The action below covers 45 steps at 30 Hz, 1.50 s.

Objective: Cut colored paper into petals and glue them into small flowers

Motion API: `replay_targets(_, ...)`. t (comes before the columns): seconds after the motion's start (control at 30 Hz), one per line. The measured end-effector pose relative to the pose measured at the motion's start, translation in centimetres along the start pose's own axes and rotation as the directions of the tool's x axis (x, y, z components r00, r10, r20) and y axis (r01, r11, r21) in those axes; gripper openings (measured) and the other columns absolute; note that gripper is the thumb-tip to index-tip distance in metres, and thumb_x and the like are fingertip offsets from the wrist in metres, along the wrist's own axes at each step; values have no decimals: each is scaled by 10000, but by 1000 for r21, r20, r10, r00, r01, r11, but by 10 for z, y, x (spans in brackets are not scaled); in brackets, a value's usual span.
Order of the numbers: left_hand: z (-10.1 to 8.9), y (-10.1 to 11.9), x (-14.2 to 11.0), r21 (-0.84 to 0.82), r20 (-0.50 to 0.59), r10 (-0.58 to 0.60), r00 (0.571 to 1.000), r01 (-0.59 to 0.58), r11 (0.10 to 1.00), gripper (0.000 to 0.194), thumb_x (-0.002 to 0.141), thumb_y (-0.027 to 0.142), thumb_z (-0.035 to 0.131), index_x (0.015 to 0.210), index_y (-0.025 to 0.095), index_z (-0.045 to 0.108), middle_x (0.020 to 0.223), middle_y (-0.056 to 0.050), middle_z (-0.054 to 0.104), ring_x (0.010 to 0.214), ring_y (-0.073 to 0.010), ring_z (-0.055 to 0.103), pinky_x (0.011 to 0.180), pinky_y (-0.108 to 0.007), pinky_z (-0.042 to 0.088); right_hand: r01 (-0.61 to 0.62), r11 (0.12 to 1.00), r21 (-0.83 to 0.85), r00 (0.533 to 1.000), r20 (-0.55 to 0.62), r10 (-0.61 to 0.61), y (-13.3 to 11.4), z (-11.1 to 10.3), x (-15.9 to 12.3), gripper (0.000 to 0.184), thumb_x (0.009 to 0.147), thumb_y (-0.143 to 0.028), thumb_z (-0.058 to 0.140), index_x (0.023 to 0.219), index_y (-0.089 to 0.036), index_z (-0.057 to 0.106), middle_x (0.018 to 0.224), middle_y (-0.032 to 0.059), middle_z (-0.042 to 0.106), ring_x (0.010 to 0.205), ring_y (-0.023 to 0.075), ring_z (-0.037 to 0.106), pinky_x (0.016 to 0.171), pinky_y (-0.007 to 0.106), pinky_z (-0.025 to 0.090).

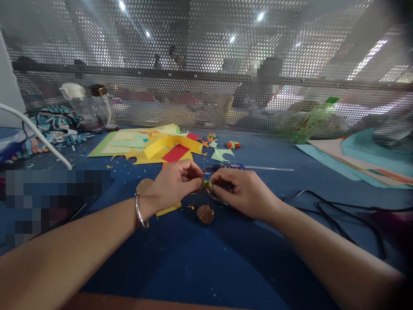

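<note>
Between my two hands is a small green and orange paper piece (207,185), pinched from both sides just above the blue table. My left hand (177,181), with a silver bangle at the wrist, grips its left edge with thumb and fingertips. On the other side my right hand (243,189) is closed on its right edge. A brown scalloped disc (205,214) lies below them, beside a tiny yellow curl (191,207). Another tan disc (145,185) is partly hidden by my left wrist. Behind my right hand lies a blue glue gun (229,166) with a clear glue stick.
Cut coloured paper (138,150) lies behind my hands, near small orange paper flowers (233,145). Two bottles (102,107) and paper scraps (58,125) stand at left. A green bottle (318,120), blue sheets (335,163) and black cable (329,206) are at right. A perforated screen stands behind.
</note>
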<state>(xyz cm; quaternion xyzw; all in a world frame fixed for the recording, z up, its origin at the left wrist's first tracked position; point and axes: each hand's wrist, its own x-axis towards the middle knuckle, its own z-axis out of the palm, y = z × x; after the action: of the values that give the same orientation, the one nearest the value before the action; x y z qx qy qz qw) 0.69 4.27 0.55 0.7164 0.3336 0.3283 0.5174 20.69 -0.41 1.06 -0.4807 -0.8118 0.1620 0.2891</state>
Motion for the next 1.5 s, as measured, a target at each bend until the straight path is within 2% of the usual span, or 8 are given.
replay_targets(0.1, 2, -1, -3, 139, 13, 137, 990, -138, 981, 151, 775, 168, 657, 921, 168, 619, 882, -23, 693, 795, -127, 668, 751, -261, 538, 11, 1000, -2, 1000, -3, -11, -2, 0, 0, 108, 851, -183, 533, 816, -185, 636, 695, -16, 616, 608, 111, 539, 559, 222, 387)
replay_targets(0.17, 3, -2, -4, 176, 43, 158, 987, -163, 971, 178, 773, 158, 648, 946, 181, 613, 910, -19, 701, 786, -123, 675, 733, -251, 539, 21, 1000, -7, 1000, -4, -21, -3, 1, 0, 110, 841, -170, 530, 791, -184, 626, 676, -20, 599, 594, 107, 523, 553, 221, 379)
replay_targets(0.33, 4, -6, -2, 185, 41, 25, 999, -32, 982, 106, 758, 193, 648, 856, 184, 611, 803, 1, 669, 671, -113, 620, 617, -248, 486, 21, 1000, 6, 1000, 3, -21, -4, 2, 1, 118, 861, -183, 532, 818, -184, 643, 714, -5, 631, 622, 116, 548, 572, 226, 400)
replay_targets(0.73, 0, 4, 1, -265, 40, -187, 982, 191, 945, 57, 737, 122, 672, 784, 144, 648, 704, 15, 643, 666, -91, 570, 668, -231, 430, 37, 999, 27, 999, 4, -37, -8, 0, 0, 108, 852, -158, 540, 844, -197, 640, 724, -3, 646, 618, 125, 561, 577, 246, 431)
replay_targets(0.83, -3, 5, 2, -277, 81, -231, 969, 245, 929, 33, 738, 131, 672, 768, 135, 658, 700, 5, 650, 641, -86, 574, 658, -229, 435, 50, 998, 29, 999, 6, -50, -10, 1, 0, 116, 843, -144, 550, 885, -197, 645, 763, -2, 659, 632, 120, 569, 594, 240, 441)
replay_targets(1.07, -10, 2, 4, -340, 222, -392, 893, 448, 827, 124, 718, 191, 745, 710, 141, 632, 677, 23, 622, 595, -68, 578, 627, -212, 440, 102, 994, 42, 994, 40, -104, -9, 4, -3, 240, 836, -118, 554, 1042, -216, 627, 870, 1, 682, 665, 105, 589, 623, 217, 467)
replay_targets(1.37, -7, 1, 2, -288, 276, -419, 865, 490, 823, 118, 730, 188, 746, 758, 139, 642, 681, 13, 636, 582, -67, 572, 638, -222, 450, 132, 990, 47, 981, 136, -137, -10, 5, -5, 203, 810, -110, 570, 986, -193, 626, 857, 9, 662, 664, 108, 580, 616, 223, 465)
replay_targets(1.5, -4, 4, 0, -258, 292, -424, 857, 498, 828, 42, 782, 149, 665, 785, 141, 624, 664, 19, 626, 543, -59, 556, 583, -202, 437, 119, 988, 97, 974, 184, -135, -12, 6, -6, 211, 808, -107, 562, 986, -192, 637, 841, 5, 676, 654, 107, 597, 606, 219, 472)
